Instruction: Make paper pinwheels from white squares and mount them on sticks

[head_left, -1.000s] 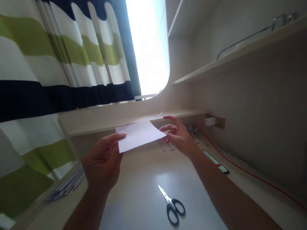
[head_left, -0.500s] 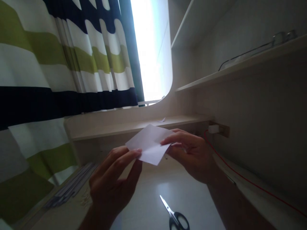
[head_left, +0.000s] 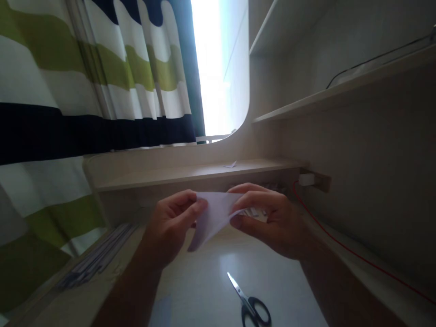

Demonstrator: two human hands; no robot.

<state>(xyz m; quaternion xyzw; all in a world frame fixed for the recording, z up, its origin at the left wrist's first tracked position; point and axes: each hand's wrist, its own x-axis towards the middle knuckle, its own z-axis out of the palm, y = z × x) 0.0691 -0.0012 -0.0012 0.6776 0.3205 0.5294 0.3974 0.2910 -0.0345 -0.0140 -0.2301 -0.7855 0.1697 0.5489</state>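
A small white sheet of paper (head_left: pixel 215 213) is held up above the desk between both hands, bent along its middle with one corner hanging down toward the left. My left hand (head_left: pixel 173 222) pinches its left edge, thumb on the near face. At the right side, my right hand (head_left: pixel 265 215) grips the paper between thumb and fingers, and the sheet curves there. Below the hands, scissors (head_left: pixel 247 299) with black handles lie on the desk, slightly spread, blades pointing away from me.
A stack of paper strips (head_left: pixel 98 256) lies on the desk's left side. A small folded paper piece (head_left: pixel 230 165) rests on the back ledge (head_left: pixel 163 176). On the right, a red cable (head_left: pixel 344 247) runs from a white plug (head_left: pixel 307 180). Striped curtains (head_left: pixel 112 91) hang at the left.
The paper was spread flatter as a diamond; now it is bent and turned, a corner pointing down-left. My left hand has moved up and regripped its edge. The view has shifted slightly.
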